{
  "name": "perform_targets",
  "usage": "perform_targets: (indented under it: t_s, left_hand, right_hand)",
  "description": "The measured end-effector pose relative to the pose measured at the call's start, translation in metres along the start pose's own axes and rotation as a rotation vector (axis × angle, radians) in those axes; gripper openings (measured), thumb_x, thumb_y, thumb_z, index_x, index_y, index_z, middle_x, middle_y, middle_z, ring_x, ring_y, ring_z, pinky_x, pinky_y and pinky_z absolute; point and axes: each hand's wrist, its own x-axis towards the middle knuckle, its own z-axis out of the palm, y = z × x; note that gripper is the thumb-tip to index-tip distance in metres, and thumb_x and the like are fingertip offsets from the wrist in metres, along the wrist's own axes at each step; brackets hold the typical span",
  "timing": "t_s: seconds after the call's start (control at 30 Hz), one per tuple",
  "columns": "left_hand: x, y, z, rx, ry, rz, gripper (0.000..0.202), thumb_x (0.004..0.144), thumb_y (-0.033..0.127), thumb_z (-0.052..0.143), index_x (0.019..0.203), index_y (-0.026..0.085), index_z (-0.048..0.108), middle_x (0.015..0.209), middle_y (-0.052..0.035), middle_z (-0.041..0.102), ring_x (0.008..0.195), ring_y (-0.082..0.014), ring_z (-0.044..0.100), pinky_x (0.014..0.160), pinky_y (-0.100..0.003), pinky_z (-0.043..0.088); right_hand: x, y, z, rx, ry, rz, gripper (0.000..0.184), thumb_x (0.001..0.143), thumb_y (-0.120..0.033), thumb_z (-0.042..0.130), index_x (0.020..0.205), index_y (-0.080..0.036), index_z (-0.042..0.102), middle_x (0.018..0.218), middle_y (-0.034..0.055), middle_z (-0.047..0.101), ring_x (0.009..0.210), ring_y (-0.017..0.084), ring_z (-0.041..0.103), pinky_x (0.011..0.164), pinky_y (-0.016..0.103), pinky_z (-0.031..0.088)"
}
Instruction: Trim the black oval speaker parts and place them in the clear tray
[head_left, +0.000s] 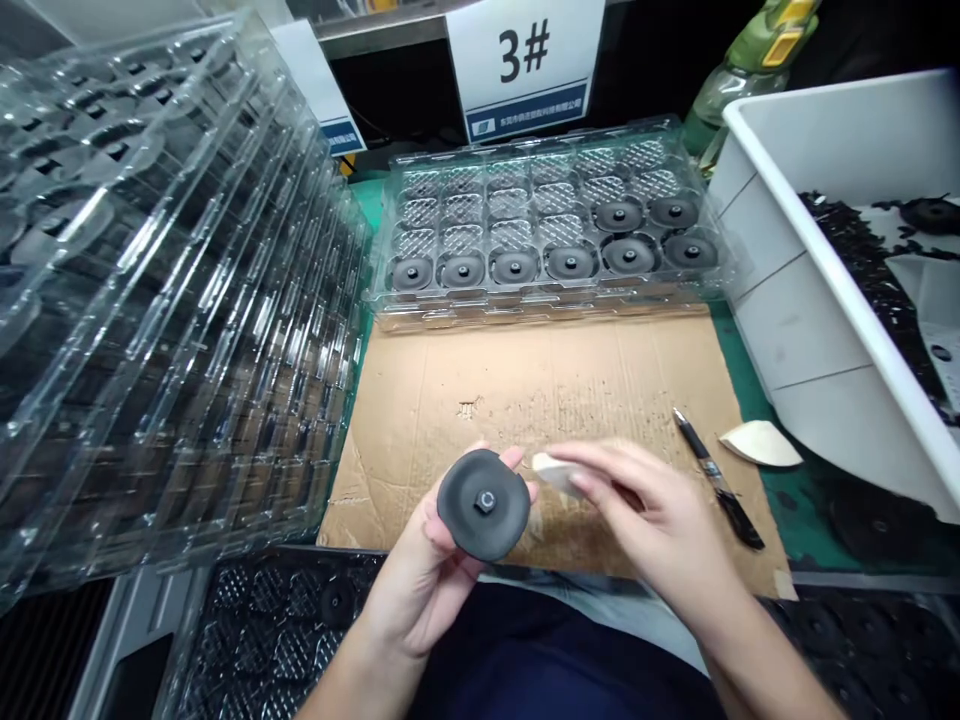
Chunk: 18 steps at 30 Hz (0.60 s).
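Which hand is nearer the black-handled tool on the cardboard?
Right. The right hand, holding a pale piece, sits just left of the black-handled tool, not touching it; the left hand is farther left, holding the black disc.

Left hand (424, 565) and right hand (656, 525): bare, with bare forearms and short plain nails. Lap: dark navy garment (540, 655) under a pale grey-blue hem (600, 602).

Matt black, clear gloss, rough board

The disc (484, 503) looks matt, dark grey and smooth, with a slightly shinier hub at its middle. The pale wedge (555, 470) is blurred, a dull off-white. The cardboard sheet (540, 380) is brown, rough and scuffed. The blister tray (540, 300) is clear, glossy plastic, and the bin (787, 300) is smooth white plastic.
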Motion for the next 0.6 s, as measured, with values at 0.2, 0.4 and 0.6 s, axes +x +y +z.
perform_targets:
  t_s: [0.2,0.4,0.6]
  left_hand:
    - [-0.001,0.004,0.002,-0.080,-0.016,0.041,0.051,0.058,0.040,0.077,0.107,0.027,0.066,0.114,0.0006,0.068,0.104,-0.0218,0.064,0.090,-0.026,0.051]
    - [-0.002,-0.005,0.010,-0.063,0.034,0.021,0.050,0.058,0.034,0.080,0.106,0.028,0.066,0.111,0.0010,0.069,0.100,-0.0187,0.065,0.084,-0.023,0.052]
    - [-0.004,-0.008,0.009,-0.023,0.038,0.012,0.049,0.057,0.030,0.082,0.103,0.028,0.066,0.105,0.0005,0.069,0.098,-0.0182,0.063,0.087,-0.024,0.050]
  right_hand:
    - [-0.037,0.050,0.027,-0.125,-0.161,0.031,0.023,0.091,-0.020,0.048,0.105,-0.024,0.065,0.083,0.0027,0.069,0.072,0.017,0.063,0.066,0.029,0.047]
    - [-0.005,-0.019,0.004,-0.078,0.192,0.017,0.023,0.091,-0.021,0.052,0.113,-0.024,0.060,0.094,0.0013,0.066,0.072,0.013,0.060,0.057,0.023,0.045]
    - [0.002,-0.062,0.011,-0.106,0.015,-0.307,0.023,0.089,-0.010,0.042,0.104,-0.009,0.060,0.085,0.0071,0.067,0.074,0.017,0.059,0.068,0.032,0.044]
